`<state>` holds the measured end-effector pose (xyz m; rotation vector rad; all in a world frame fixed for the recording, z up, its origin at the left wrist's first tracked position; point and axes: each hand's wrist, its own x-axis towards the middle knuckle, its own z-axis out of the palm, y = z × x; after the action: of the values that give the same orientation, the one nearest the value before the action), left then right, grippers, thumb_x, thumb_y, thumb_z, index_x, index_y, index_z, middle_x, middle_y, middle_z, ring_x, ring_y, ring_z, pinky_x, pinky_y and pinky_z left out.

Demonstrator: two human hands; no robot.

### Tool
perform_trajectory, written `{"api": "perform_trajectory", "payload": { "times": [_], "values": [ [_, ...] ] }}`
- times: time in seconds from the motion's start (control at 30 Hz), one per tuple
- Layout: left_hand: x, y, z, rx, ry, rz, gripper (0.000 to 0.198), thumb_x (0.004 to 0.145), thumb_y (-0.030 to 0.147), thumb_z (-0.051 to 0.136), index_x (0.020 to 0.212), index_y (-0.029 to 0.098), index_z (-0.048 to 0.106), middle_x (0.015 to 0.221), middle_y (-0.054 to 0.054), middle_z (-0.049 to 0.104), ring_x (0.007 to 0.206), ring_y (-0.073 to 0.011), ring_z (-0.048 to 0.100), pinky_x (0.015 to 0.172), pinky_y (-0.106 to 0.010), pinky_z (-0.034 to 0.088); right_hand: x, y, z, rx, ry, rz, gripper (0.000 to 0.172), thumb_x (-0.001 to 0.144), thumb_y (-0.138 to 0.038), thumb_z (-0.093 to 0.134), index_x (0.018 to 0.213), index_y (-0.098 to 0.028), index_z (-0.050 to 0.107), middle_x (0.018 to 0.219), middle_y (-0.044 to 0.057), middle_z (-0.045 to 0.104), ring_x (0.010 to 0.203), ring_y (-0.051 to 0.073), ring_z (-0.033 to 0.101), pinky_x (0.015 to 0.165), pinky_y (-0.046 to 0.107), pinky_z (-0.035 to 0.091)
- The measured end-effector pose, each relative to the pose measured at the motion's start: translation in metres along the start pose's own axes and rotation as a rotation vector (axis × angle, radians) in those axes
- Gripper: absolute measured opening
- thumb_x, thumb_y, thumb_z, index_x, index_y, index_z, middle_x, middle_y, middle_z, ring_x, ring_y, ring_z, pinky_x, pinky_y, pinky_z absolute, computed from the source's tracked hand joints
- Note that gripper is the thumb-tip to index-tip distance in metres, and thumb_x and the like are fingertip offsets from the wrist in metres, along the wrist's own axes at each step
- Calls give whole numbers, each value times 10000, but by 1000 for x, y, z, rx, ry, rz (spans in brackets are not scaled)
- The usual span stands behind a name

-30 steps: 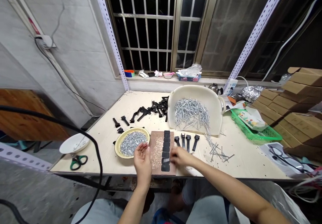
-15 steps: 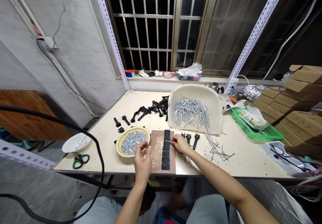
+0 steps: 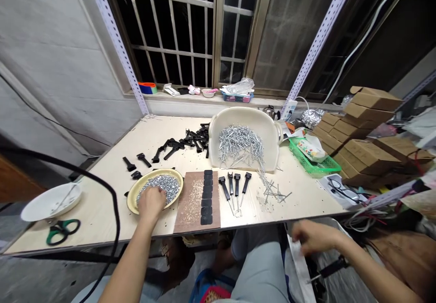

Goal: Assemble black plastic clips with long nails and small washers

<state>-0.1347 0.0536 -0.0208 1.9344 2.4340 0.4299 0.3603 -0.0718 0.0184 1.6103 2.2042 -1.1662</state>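
Small silvery metal pieces (image 3: 169, 185) lie heaped in a pale-yellow bowl (image 3: 152, 176) near the front edge of the bench (image 3: 306, 198), a black-handled rod (image 3: 334, 266) slanting below its right part.

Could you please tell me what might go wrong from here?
The left hand is in the bowl, so metal bits might spill. The scissors lie near the edge of the table and could be knocked off. Loose pins lie outside the basin and might scatter.

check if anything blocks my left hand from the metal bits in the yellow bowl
Nothing visible does. The left hand is in the bowl at the bits, though its fingertips are hidden from this view. The cable passes to the left, not across the hand or bowl.
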Motion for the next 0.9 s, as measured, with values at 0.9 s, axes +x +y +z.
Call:
{"api": "perform_trajectory", "payload": {
  "times": [0.9],
  "values": [
    [-84,130,-13,-2185,-210,-417,410,614,124,713,967,176,511,794,-24,664,738,-111,635,700,-212,498,120,-191,-12,-353,864,-507,201,912,-269,389,780,-192,520,807,39,522,722,142,488,610,230,350]
  ]
}}
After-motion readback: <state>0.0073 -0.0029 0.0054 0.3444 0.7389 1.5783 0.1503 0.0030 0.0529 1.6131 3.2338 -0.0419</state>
